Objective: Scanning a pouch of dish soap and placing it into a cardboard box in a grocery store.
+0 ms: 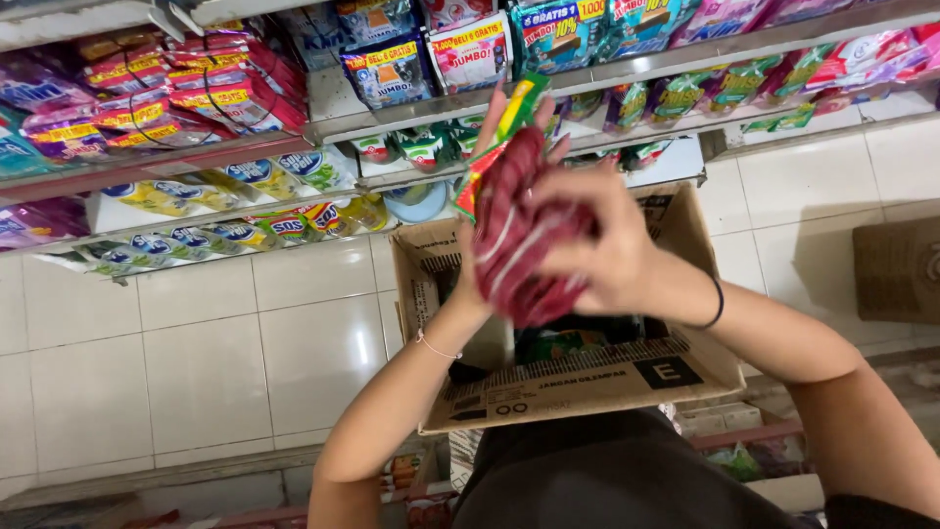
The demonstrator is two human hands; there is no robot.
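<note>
Both hands clamp one bundle of dark red sachets [519,240], held over open cardboard box [578,382]. Right hand [602,245] wraps front of bundle, grip closed; left hand [490,196] backs it from behind, fingers spread upward. Bundle blurred, green-yellow packet tops fanning loose above. Risk: outer sachets slide free, drop past box onto white tiled floor [225,353]. Shelf [392,116] beyond crowded; careless push could topple pouches there.

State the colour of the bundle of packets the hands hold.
Dark red with pale stripes, seen in the head view.
</note>
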